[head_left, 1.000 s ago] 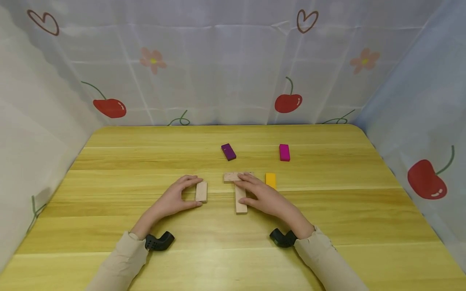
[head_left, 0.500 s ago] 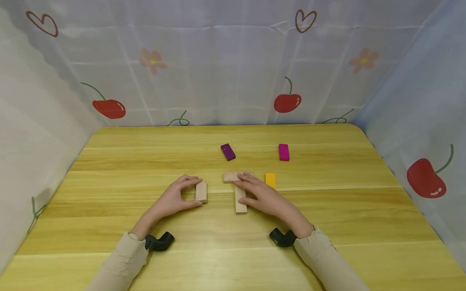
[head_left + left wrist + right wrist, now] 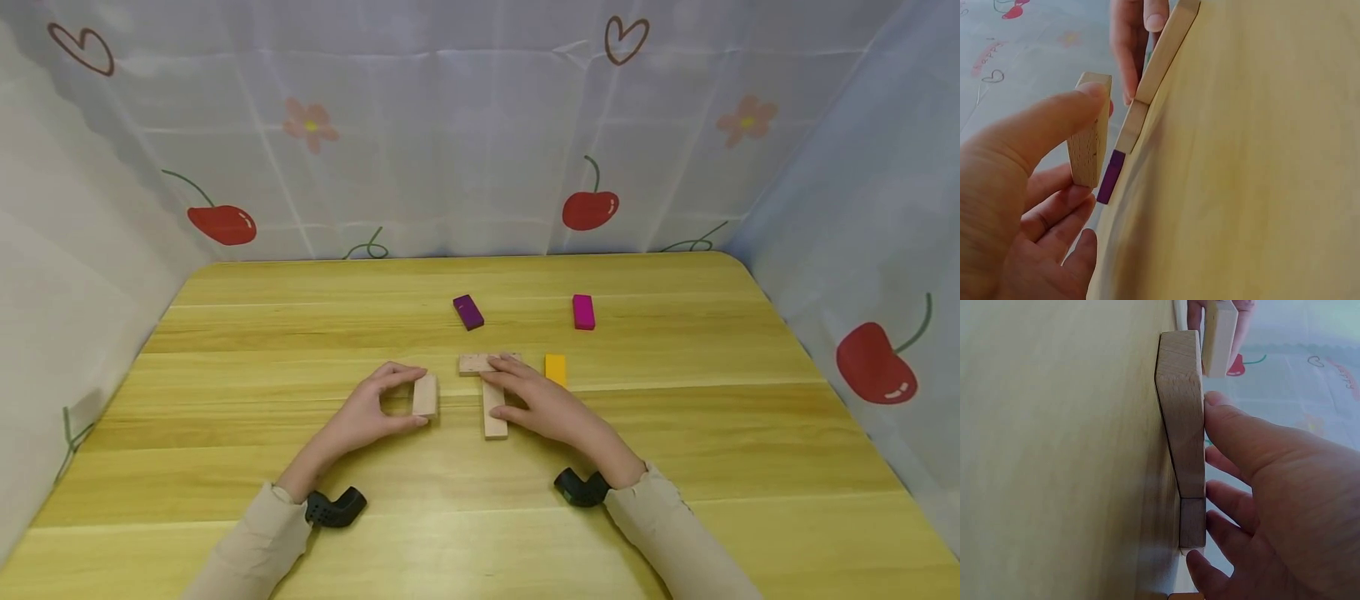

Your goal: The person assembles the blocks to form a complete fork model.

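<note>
My left hand (image 3: 366, 417) pinches a plain wooden block (image 3: 425, 395) between its thumb and fingertips. In the left wrist view this block (image 3: 1088, 150) is held up off the table. Two more plain wooden blocks lie in a T: one lengthwise block (image 3: 494, 427) meets a crosswise block (image 3: 472, 364) at its far end. My right hand (image 3: 551, 408) rests over both, its thumb on the lengthwise block and its fingertips at the crosswise one, partly hiding them. In the right wrist view the right-hand fingers are extended along the blocks' top, not curled round them.
Beyond the T lie a purple block (image 3: 468, 312) and a magenta block (image 3: 583, 312). A yellow block (image 3: 556, 368), partly covered by the right hand, lies just right of the T. A patterned curtain (image 3: 450, 150) surrounds the wooden table (image 3: 225, 358).
My left hand has moved slightly to the right with the wooden block, bringing it closer to the T and off the table. My right hand and the T stay put.
</note>
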The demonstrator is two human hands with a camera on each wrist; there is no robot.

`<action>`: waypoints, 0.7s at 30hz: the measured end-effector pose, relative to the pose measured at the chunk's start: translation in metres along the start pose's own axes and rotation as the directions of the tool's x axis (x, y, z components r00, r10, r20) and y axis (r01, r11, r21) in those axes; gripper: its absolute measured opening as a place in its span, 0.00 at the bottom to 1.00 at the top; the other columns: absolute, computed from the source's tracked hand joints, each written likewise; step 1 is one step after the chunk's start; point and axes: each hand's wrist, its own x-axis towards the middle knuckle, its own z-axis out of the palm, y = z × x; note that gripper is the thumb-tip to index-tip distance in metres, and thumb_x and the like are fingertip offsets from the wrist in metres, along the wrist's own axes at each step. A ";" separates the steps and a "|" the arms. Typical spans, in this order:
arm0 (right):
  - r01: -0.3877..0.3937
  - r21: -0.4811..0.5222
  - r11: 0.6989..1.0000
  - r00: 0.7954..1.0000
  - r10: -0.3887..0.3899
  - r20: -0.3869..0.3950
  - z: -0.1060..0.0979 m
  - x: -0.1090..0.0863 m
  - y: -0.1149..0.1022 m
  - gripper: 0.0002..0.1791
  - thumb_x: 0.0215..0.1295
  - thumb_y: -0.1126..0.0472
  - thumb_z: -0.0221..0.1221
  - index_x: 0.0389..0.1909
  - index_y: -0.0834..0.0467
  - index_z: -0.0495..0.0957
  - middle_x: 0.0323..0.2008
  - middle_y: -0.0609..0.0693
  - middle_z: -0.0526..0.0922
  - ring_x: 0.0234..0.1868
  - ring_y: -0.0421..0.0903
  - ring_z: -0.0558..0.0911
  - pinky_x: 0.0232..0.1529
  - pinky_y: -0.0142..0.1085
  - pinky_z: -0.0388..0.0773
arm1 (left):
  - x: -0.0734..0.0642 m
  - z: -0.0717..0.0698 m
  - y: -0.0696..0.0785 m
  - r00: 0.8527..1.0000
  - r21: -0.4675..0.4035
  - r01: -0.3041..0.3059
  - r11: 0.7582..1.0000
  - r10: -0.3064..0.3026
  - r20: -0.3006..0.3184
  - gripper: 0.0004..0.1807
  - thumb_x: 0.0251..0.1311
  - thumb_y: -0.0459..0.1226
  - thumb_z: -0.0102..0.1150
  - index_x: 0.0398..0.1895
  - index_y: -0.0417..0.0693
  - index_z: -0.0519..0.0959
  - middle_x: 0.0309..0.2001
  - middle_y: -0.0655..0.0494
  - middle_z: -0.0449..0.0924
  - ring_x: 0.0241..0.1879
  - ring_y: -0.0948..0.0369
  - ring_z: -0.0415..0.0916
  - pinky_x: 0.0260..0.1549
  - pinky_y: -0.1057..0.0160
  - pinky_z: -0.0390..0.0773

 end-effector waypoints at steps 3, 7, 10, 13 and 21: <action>0.002 0.004 1.000 1.000 -0.002 -0.002 0.000 0.000 0.001 0.31 0.66 0.49 0.56 0.68 0.54 0.64 0.70 0.51 0.54 0.70 0.49 0.48 0.65 0.46 0.51 | 0.000 0.005 0.001 1.000 -0.009 -0.001 1.000 0.001 0.007 0.33 0.46 0.32 0.72 0.59 0.36 0.73 0.52 0.47 0.71 0.56 0.48 0.65 0.57 0.45 0.61; 0.002 0.011 1.000 1.000 -0.002 -0.004 0.001 0.000 0.001 0.31 0.66 0.49 0.55 0.68 0.54 0.64 0.70 0.50 0.54 0.70 0.49 0.49 0.65 0.46 0.51 | 0.001 0.014 -0.010 1.000 -0.017 -0.001 1.000 0.001 0.020 0.34 0.45 0.36 0.74 0.59 0.43 0.74 0.53 0.53 0.71 0.58 0.54 0.64 0.59 0.49 0.60; 0.003 0.013 1.000 1.000 -0.003 -0.002 0.001 0.000 0.002 0.31 0.66 0.48 0.55 0.68 0.53 0.63 0.70 0.50 0.54 0.70 0.49 0.48 0.65 0.46 0.51 | 0.000 0.020 -0.011 0.999 -0.028 -0.020 0.999 0.021 0.032 0.34 0.45 0.40 0.75 0.59 0.47 0.75 0.53 0.57 0.71 0.58 0.57 0.64 0.59 0.50 0.61; 0.003 0.013 1.000 1.000 -0.003 -0.002 0.001 0.000 0.002 0.31 0.66 0.48 0.55 0.68 0.53 0.63 0.70 0.50 0.54 0.70 0.49 0.48 0.65 0.47 0.50 | 0.000 0.025 -0.007 0.998 -0.036 -0.041 0.999 0.042 0.039 0.34 0.45 0.43 0.74 0.59 0.50 0.75 0.53 0.60 0.71 0.57 0.58 0.64 0.58 0.50 0.61; 0.006 0.008 1.000 1.000 -0.006 -0.006 0.000 -0.001 0.001 0.31 0.66 0.48 0.55 0.68 0.54 0.64 0.70 0.50 0.54 0.70 0.50 0.48 0.65 0.47 0.50 | -0.006 0.039 0.008 0.993 -0.037 -0.067 0.997 0.070 0.093 0.35 0.45 0.47 0.73 0.59 0.51 0.75 0.51 0.66 0.70 0.56 0.63 0.65 0.57 0.54 0.64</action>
